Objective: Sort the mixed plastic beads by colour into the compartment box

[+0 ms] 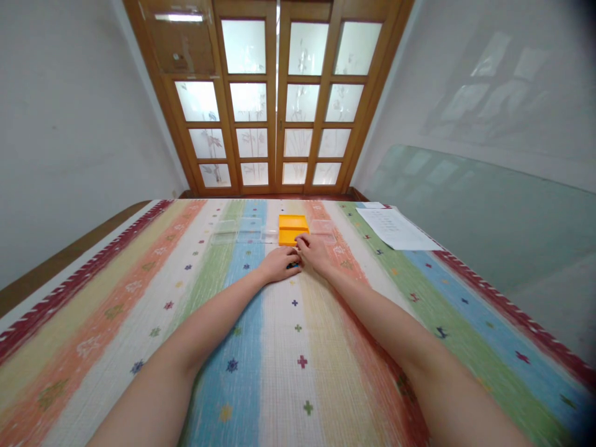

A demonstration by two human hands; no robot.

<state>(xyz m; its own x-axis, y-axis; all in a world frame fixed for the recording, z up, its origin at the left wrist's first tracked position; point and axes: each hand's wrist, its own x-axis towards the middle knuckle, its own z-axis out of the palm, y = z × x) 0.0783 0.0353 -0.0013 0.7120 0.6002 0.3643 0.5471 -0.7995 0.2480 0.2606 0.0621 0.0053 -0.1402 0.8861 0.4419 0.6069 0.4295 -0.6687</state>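
Observation:
My left hand (pixel 279 264) rests low over the striped cloth, its fingers curled around a small dark-and-blue thing (pixel 293 265), mostly hidden and too small to name. Close beside it, my right hand (pixel 313 251) is closed with bent fingertips at the near right corner of a yellow open box (pixel 293 222). Whether those fingertips hold anything cannot be made out. The yellow box lies just beyond both hands and shows two shallow halves, one behind the other. Clear plastic boxes (pixel 225 233) stand to its left, and another clear box (pixel 323 231) is at its right.
A striped tablecloth (pixel 279 372) with small printed figures covers the table. Printed paper sheets (pixel 395 228) lie at the far right. A pale glass panel (pixel 488 217) leans along the right wall. Wooden glazed doors (pixel 274 77) rise beyond the far table edge.

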